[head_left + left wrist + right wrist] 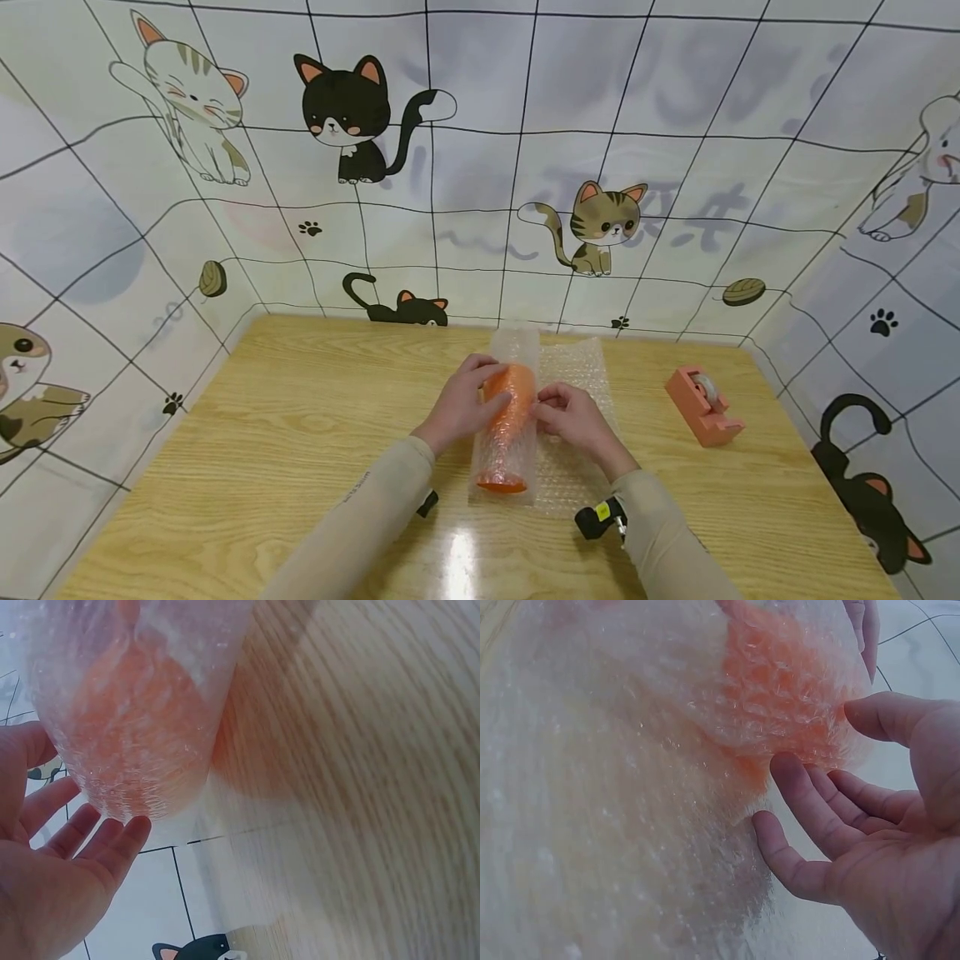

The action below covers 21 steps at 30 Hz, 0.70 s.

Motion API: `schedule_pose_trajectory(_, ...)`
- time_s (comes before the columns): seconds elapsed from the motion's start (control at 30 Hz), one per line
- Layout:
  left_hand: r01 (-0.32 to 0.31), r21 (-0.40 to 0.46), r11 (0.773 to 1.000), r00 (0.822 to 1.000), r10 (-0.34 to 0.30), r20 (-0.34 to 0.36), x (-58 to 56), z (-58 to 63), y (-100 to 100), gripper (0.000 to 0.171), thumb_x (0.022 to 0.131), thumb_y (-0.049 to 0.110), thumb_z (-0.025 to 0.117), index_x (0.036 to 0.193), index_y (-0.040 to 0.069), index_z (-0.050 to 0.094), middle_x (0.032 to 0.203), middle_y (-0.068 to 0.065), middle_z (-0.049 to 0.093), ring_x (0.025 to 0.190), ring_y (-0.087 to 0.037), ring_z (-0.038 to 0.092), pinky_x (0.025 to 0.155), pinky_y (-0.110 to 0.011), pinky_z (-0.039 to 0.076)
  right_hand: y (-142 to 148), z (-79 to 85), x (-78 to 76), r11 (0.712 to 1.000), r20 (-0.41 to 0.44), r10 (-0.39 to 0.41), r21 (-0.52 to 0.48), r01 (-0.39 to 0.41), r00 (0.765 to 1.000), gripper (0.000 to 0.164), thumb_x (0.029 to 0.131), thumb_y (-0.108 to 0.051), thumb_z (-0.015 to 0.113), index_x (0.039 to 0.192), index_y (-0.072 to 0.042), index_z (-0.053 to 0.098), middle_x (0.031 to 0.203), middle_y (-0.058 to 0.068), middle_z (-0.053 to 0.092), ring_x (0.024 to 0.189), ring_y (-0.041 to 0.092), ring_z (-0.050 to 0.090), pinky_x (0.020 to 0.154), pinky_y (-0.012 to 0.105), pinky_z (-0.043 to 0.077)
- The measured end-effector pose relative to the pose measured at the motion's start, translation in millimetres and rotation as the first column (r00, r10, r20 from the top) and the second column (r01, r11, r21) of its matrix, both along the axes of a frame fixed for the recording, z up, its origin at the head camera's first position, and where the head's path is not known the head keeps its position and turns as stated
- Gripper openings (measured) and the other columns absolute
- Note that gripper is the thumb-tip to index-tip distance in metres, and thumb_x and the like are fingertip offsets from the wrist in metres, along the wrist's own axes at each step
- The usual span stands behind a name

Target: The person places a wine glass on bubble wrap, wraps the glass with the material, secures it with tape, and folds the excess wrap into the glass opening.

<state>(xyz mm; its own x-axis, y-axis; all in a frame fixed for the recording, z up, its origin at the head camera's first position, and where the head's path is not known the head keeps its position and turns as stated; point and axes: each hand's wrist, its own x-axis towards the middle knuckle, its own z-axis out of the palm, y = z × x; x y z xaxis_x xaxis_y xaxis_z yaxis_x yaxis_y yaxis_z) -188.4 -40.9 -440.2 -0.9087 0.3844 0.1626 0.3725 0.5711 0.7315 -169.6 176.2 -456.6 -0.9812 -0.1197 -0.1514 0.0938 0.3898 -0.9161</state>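
Observation:
A long orange object (517,379), broad at its ends and narrower between, lies inside a roll of clear bubble wrap (506,454). Its exact kind is blurred by the wrap. My left hand (468,396) rests on the roll's left side, thumb and fingers spread over it. In the left wrist view, the fingertips of the left hand (67,862) lie along the wrapped surface (135,735). On the opposite side, my right hand (573,417) touches the roll. The right wrist view shows the right hand's (877,825) thumb and loosely bent fingers at the wrap over the orange part (780,682).
A flat stretch of bubble wrap (585,375) extends right from the roll, under the right hand. A coral tape dispenser (697,408) with a tape roll stands farther right on the wooden table (315,375). Cat-printed walls (480,183) enclose the back and sides.

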Motion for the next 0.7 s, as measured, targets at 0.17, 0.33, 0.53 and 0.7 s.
schedule_pose_trajectory(0.17,0.004,0.001,1.0,1.0,-0.004,-0.016,1.6,1.2,2.0,0.046,0.1,0.023,0.069,0.142,0.006,0.061,0.141,-0.01,0.052,0.126,-0.028,0.057,0.108,-0.043,0.05,1.0,0.3,0.9,1.0,0.015,-0.002,-0.001,0.002,1.0,0.029,0.097,-0.014,0.069,0.117,0.006,0.064,0.106,0.017,0.069,0.091,0.023,0.069,0.079,0.039,0.062)
schedule_pose_trajectory(0.33,0.0,-0.004,1.0,0.998,0.0,-0.061,2.4,1.2,6.2,0.045,0.099,0.02,0.071,0.14,0.004,0.063,0.138,-0.012,0.054,0.127,-0.03,0.055,0.111,-0.044,0.047,2.4,-0.5,1.2,1.0,0.016,0.001,-0.002,-0.001,1.0,0.028,0.097,-0.012,0.067,0.117,0.006,0.064,0.107,0.017,0.068,0.091,0.022,0.068,0.079,0.039,0.062)
schedule_pose_trajectory(0.53,-0.023,-0.023,0.999,0.998,0.022,-0.056,2.9,-0.3,12.4,0.046,0.098,0.023,0.072,0.14,0.007,0.063,0.139,-0.01,0.054,0.129,-0.029,0.053,0.113,-0.044,0.045,5.5,-2.3,1.3,1.0,-0.018,-0.009,0.024,0.01,1.0,0.033,0.095,-0.011,0.068,0.123,0.004,0.06,0.114,0.018,0.062,0.093,0.024,0.066,0.076,0.037,0.062)
schedule_pose_trajectory(0.7,-0.027,-0.025,0.999,0.998,0.026,-0.057,4.1,0.2,17.1,0.046,0.097,0.023,0.073,0.139,0.007,0.064,0.139,-0.01,0.054,0.129,-0.028,0.053,0.113,-0.044,0.044,9.7,-0.6,2.3,0.995,-0.08,0.016,0.1,-0.008,0.997,0.035,0.097,-0.013,0.066,0.128,0.002,0.059,0.12,0.02,0.063,0.098,0.027,0.067,0.076,0.035,0.061)
